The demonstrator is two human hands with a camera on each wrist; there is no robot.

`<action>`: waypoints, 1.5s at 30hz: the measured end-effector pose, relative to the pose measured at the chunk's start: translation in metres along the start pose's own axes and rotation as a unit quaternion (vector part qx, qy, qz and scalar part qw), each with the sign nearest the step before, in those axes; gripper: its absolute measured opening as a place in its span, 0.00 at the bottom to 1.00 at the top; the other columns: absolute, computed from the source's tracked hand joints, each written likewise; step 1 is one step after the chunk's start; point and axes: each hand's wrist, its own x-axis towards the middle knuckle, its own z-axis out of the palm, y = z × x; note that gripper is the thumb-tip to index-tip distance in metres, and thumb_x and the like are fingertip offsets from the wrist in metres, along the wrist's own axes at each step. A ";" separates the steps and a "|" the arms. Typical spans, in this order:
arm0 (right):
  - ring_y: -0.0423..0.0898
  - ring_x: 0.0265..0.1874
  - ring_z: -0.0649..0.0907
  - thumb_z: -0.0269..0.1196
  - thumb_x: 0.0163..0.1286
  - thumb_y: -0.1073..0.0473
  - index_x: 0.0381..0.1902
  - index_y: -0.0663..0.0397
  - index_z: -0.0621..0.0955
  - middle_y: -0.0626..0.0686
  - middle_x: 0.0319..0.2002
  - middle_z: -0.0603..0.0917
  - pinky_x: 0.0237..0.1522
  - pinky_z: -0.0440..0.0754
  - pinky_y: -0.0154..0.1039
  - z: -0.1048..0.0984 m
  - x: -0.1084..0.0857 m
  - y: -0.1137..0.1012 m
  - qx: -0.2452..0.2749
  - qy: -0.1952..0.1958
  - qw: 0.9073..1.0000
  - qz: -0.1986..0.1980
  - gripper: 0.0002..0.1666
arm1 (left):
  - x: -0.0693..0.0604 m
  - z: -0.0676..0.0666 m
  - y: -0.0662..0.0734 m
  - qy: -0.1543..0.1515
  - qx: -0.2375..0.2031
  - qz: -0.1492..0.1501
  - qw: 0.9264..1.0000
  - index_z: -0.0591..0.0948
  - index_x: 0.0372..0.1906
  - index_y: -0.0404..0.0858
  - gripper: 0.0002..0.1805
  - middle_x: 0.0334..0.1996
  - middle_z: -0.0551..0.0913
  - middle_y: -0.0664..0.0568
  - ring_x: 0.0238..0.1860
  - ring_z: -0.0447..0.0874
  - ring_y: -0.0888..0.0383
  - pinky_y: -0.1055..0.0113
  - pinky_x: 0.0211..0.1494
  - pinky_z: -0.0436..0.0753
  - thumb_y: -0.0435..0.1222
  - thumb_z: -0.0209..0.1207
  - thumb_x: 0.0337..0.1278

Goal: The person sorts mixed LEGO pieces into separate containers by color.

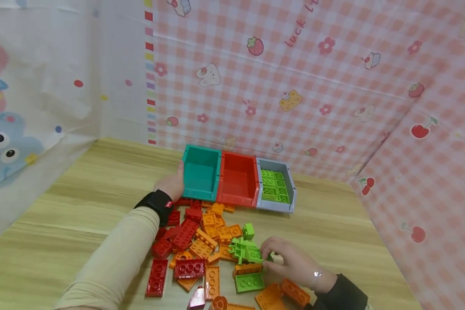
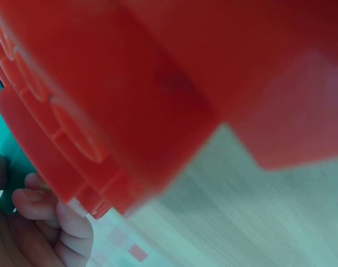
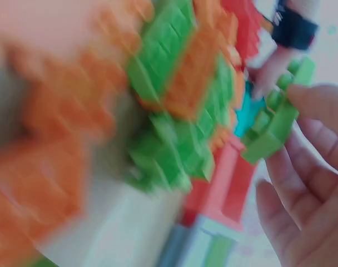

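Note:
My left hand (image 1: pixel 172 183) holds the left side of a teal bin (image 1: pixel 201 170), its thumb along the wall. In the left wrist view the curled fingers (image 2: pixel 38 206) lie against the teal edge, partly behind large red bricks (image 2: pixel 74 111). My right hand (image 1: pixel 290 262) is over the right part of the brick pile. In the right wrist view it pinches a lime green brick (image 3: pixel 277 114) between thumb and fingers. Beside that hand in the head view lie loose lime green pieces (image 1: pixel 242 249), with orange bricks (image 1: pixel 207 241) and red bricks (image 1: pixel 186 232) further left.
To the right of the teal bin stand a red bin (image 1: pixel 238 178) and a grey bin (image 1: pixel 292 189) holding several lime green bricks (image 1: pixel 273 185). More orange bricks (image 1: pixel 271 297) lie near the front edge. Patterned cloth (image 1: pixel 232 86) hangs behind the wooden table (image 1: pixel 333 215).

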 end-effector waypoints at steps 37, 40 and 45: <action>0.53 0.45 0.79 0.55 0.68 0.68 0.47 0.63 0.80 0.60 0.45 0.81 0.45 0.75 0.49 -0.069 0.083 0.089 -0.159 0.114 0.969 0.150 0.12 | -0.007 0.010 0.014 -0.014 -0.013 -0.005 1.000 0.34 0.73 0.39 0.39 0.10 0.69 0.50 0.10 0.59 0.57 0.64 0.17 0.58 0.26 0.40 0.63; 0.50 0.42 0.81 0.59 0.65 0.66 0.45 0.60 0.81 0.55 0.43 0.82 0.43 0.77 0.47 -0.063 0.077 0.071 -0.169 0.127 0.973 0.090 0.11 | -0.006 0.006 0.010 -0.003 -0.001 0.000 1.000 0.37 0.73 0.37 0.38 0.10 0.68 0.50 0.10 0.59 0.57 0.64 0.17 0.58 0.26 0.40 0.63; 0.41 0.39 0.80 0.61 0.65 0.64 0.43 0.53 0.81 0.47 0.40 0.82 0.42 0.78 0.41 -0.045 0.064 0.037 -0.157 0.070 0.985 0.001 0.09 | -0.001 0.000 0.001 -0.001 -0.003 -0.008 1.000 0.36 0.73 0.38 0.37 0.09 0.67 0.51 0.09 0.58 0.58 0.63 0.17 0.58 0.26 0.38 0.64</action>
